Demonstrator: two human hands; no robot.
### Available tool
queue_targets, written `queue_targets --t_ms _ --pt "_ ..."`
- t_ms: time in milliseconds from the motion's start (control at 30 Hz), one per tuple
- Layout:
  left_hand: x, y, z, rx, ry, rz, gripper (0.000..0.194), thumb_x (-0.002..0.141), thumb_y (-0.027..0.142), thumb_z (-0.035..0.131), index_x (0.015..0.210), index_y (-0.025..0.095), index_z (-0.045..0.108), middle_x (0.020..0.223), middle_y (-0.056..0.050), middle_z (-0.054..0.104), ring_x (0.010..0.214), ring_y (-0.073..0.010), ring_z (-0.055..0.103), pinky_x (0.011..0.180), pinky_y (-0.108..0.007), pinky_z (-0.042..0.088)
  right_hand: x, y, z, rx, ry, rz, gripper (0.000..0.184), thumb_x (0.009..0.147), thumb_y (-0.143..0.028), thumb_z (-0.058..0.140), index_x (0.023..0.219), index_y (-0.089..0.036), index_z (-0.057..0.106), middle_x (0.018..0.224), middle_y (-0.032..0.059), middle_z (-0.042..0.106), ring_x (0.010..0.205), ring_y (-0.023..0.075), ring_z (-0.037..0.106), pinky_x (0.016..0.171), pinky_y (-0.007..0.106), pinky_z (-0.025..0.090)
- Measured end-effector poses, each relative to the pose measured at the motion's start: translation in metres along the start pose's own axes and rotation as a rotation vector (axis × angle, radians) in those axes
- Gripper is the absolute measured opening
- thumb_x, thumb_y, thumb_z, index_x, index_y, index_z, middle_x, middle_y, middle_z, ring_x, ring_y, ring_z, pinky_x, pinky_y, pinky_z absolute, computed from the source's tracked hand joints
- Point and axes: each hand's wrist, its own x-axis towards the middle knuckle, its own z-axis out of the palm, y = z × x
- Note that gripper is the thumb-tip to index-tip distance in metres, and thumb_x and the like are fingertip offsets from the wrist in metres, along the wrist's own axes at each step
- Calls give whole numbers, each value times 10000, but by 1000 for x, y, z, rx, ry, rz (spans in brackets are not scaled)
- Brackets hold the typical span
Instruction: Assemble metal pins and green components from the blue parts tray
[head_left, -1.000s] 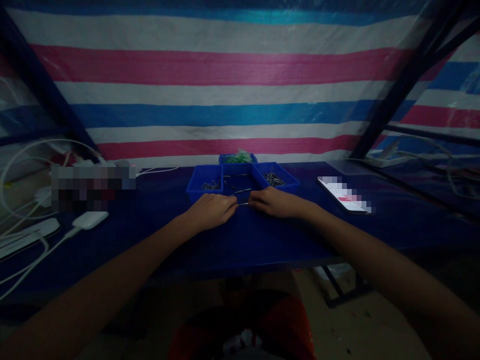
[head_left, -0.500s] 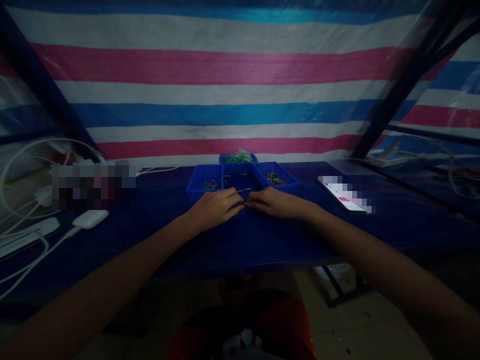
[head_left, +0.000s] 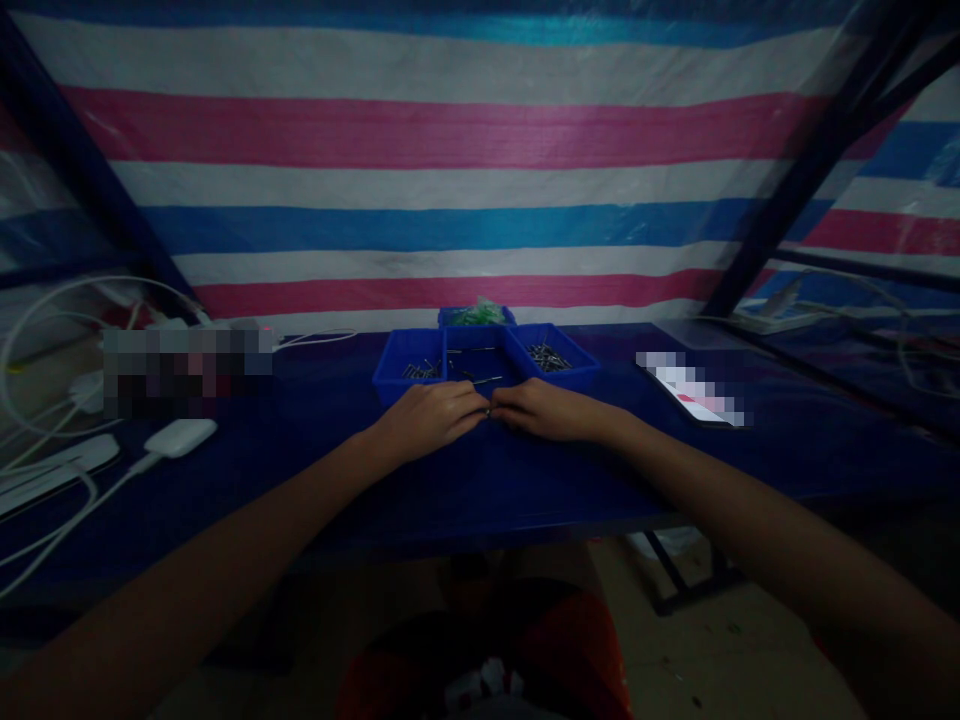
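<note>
My left hand [head_left: 433, 414] and my right hand [head_left: 553, 408] meet above the front of the blue table, fingertips pinched together. Between them shows a tiny dark, shiny metal piece [head_left: 489, 411], too small to name; both hands' fingers close on it. Just beyond my left hand, a blue bin [head_left: 384, 372] holds short thin metal parts [head_left: 421, 369]. Another blue bin [head_left: 586, 378], behind my right hand, contains a heap of similar metal pieces [head_left: 547, 357]. A thin metal rod [head_left: 489, 379] lies between these bins, close past my fingers.
At the back, a small blue bin [head_left: 446, 319] holds green plastic bags [head_left: 480, 314]. A lit phone [head_left: 697, 395] lies to the right. White cables and a white adapter [head_left: 182, 436] occupy the left side. Striped sheeting [head_left: 480, 185] hangs behind the table.
My right fingertips have shifted slightly left, closer to my left ones, covering more of the small metal piece. The bins and the phone stay where they were.
</note>
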Motion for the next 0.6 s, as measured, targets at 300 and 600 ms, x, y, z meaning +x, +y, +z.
queue_targets --t_ms 300,600 --pt "1 7 -5 -44 -22 -30 137 807 220 428 877 155 527 833 -28 578 807 -132 544 698 -243 420 0 1 -1 -37 -9 -19 172 856 -245 431 862 -134 562 681 8 554 571 88 480 552 232 346" --pt "1 3 -3 26 -82 -145 132 826 262 413 853 178 511 797 -15 600 729 -141 565 594 -241 377 -1 -1 -5 -48 -3 -4 196 858 -277 436 914 -127 549 692 13 563 575 92 488 553 223 349"
